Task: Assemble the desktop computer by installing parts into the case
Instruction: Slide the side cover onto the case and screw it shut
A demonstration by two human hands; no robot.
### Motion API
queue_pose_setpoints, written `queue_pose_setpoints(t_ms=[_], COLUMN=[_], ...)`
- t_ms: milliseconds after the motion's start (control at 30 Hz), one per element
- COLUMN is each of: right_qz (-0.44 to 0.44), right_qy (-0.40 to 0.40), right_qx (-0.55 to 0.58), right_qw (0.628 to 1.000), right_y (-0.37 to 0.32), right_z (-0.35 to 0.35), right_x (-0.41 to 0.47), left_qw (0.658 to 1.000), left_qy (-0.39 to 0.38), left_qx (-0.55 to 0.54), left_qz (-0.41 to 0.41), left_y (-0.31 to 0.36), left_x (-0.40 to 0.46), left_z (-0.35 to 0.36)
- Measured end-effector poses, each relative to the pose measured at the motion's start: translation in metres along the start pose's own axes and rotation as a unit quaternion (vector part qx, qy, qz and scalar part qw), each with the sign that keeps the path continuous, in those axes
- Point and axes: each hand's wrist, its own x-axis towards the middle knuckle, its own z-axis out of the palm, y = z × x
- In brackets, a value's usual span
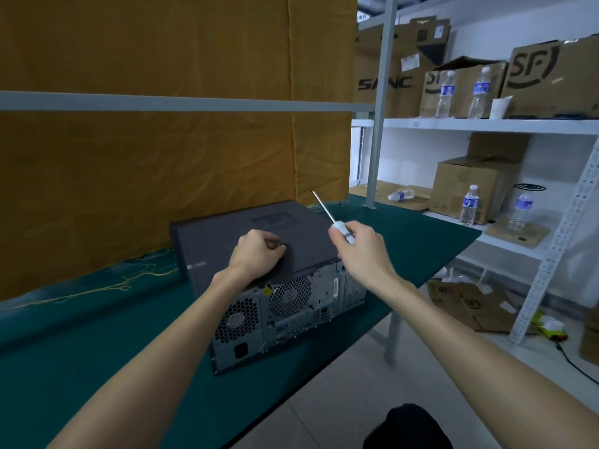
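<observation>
A dark grey desktop computer case lies flat on the green table, its side panel on top and its perforated rear panel with fan grilles facing me. My left hand rests on the top panel near the rear edge with its fingers curled under; whether it holds anything is hidden. My right hand grips a white-handled screwdriver above the case's right rear corner, the shaft pointing up and away to the left.
An orange cloth hangs behind the table, crossed by a grey rail. Loose yellow threads lie at the left. White shelves at the right carry cardboard boxes and water bottles. The table's right edge drops to a tiled floor.
</observation>
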Motion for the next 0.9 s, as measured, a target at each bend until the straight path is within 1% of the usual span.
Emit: queue_pose_setpoints(t_ms=[133,233,300,333,367,400,433,467,500,533,567,667,900], right_qz=[0.003,0.02,0.017,0.006,-0.008,-0.022,-0.033,-0.041,-0.044,-0.043,-0.043,-0.051,-0.065], right_qy=[-0.027,-0.047,-0.073,-0.095,-0.122,-0.15,-0.173,-0.19,-0.204,-0.215,-0.223,-0.234,-0.248], right_qx=[0.065,0.1,0.127,0.143,0.16,0.178,0.197,0.213,0.224,0.229,0.231,0.237,0.247], right_qw=[0.998,0.994,0.989,0.985,0.98,0.972,0.965,0.957,0.952,0.949,0.946,0.941,0.934], right_y=[0.011,0.025,0.034,0.038,0.041,0.043,0.045,0.046,0.047,0.047,0.048,0.05,0.052], right_z=[0.029,0.045,0.048,0.047,0.045,0.042,0.039,0.036,0.034,0.033,0.033,0.033,0.033], right_x=[0.065,0.086,0.087,0.086,0.084,0.083,0.082,0.083,0.083,0.084,0.084,0.084,0.086], left_qw=[0.999,0.998,0.994,0.985,0.964,0.927,0.877,0.819,0.776,0.755,0.749,0.756,0.804], left_qy=[0.048,0.069,0.101,0.129,0.153,0.153,0.13,0.1,0.081,0.073,0.074,0.085,0.103], left_qx=[0.023,0.013,-0.049,-0.114,-0.209,-0.327,-0.443,-0.543,-0.603,-0.629,-0.637,-0.632,-0.574], left_qz=[-0.006,0.001,-0.001,-0.019,-0.054,-0.097,-0.133,-0.157,-0.169,-0.172,-0.168,-0.147,-0.116], left_y=[-0.007,-0.011,-0.013,-0.013,-0.013,-0.009,-0.005,0.0,0.004,0.007,0.009,0.012,0.013], left_x=[0.021,0.023,0.021,0.021,0.025,0.029,0.034,0.04,0.045,0.048,0.05,0.05,0.049], left_z=[0.012,0.014,0.015,0.015,0.014,0.011,0.008,0.006,0.003,0.001,0.001,0.004,0.002])
